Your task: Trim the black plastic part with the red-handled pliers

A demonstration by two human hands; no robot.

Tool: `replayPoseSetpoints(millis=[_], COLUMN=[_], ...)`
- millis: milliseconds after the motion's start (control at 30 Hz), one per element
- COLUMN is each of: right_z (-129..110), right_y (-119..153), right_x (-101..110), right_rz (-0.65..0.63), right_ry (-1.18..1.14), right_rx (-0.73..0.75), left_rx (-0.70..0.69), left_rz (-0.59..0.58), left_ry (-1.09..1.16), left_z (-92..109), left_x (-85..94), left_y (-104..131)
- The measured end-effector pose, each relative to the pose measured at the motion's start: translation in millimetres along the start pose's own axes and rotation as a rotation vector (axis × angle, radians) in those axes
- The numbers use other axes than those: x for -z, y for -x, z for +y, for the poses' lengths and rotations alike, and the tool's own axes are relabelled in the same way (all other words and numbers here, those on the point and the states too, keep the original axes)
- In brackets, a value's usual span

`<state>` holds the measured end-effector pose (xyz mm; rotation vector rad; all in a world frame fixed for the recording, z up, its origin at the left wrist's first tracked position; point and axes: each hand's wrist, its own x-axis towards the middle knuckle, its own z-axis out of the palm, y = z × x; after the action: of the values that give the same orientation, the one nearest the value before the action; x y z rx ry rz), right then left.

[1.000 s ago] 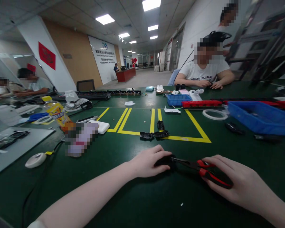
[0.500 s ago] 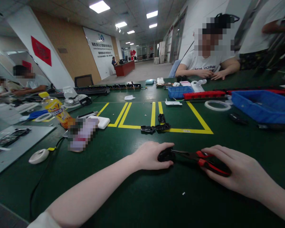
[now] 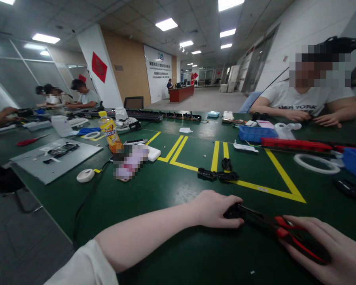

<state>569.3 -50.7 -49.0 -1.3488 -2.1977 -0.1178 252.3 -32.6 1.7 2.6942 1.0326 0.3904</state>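
Observation:
My left hand (image 3: 216, 209) grips a small black plastic part (image 3: 233, 211) on the green table, thumb and fingers closed around its sides. In my right hand (image 3: 320, 241) is a pair of long-nose pliers (image 3: 284, 229) with red and black handles. Their tips reach the black part beside my left fingertips; whether the jaws pinch it I cannot tell. Just beyond my hands, several black plastic pieces (image 3: 218, 174) lie close together by the yellow tape lines.
A phone (image 3: 132, 163), a white box (image 3: 153, 153) and an orange drink bottle (image 3: 110, 133) stand to the left. Blue bins (image 3: 253, 134) and a white ring (image 3: 316, 164) lie at the right. A person (image 3: 307, 99) sits across the table.
The view has swung to the left, so the things on the table appear further right. My left hand still holds the black part, and the pliers remain at it.

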Motion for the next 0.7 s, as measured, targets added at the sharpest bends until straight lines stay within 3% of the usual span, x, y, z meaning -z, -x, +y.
replayPoseSetpoints(millis=[100,167,700], right_z=[-1,-4,-44], right_y=[-1,-3,-18], right_x=[4,7,23], right_rz=[-0.077,-0.063,-0.120], right_ry=[0.049,0.066,0.162], right_rx=[0.078,0.086,0.023], left_rx=[-0.003,-0.010,0.065], left_rz=[0.006,0.006,0.099], left_ry=[0.011,0.015,-0.067], left_z=[0,1,7], left_x=[0.2,0.7,-5.5], left_y=[1,1,2])
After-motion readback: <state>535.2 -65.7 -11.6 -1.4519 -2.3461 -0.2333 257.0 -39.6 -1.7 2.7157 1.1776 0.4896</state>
